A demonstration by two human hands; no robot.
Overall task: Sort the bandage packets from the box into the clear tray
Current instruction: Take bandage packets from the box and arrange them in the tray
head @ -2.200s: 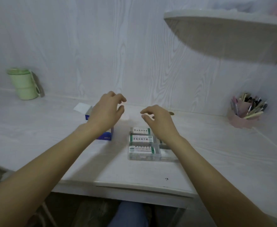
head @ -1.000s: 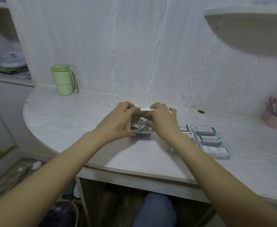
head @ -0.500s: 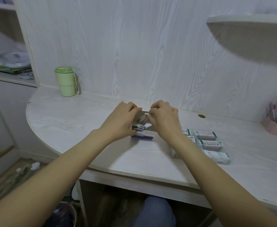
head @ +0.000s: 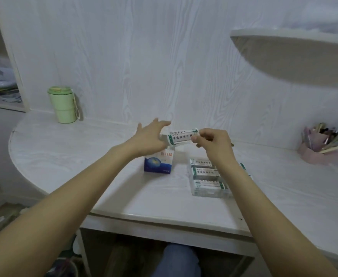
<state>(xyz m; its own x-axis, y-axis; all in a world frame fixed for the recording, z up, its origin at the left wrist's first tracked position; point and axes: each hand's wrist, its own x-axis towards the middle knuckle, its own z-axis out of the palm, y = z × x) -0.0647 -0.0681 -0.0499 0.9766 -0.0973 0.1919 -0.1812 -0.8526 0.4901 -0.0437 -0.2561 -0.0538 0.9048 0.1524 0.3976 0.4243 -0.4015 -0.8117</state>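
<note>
White wood-grain desk (head: 68, 156) fills the middle, its curved edge sweeping round at nine o'clock. At ten o'clock a pale green lidded cup (head: 62, 104) stands upright near the wall. Over at three o'clock, a pink holder crammed with pens (head: 317, 148). Up at two o'clock, a rounded shelf (head: 295, 54) juts from the wall.

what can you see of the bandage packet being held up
The bandage packet is a long, slim white wrapper with dark printed characters and green end bands. It is held in the air above the blue-and-white box, tilted slightly up to the right. The right hand pinches its right end; the open left hand is at its left end.
</note>
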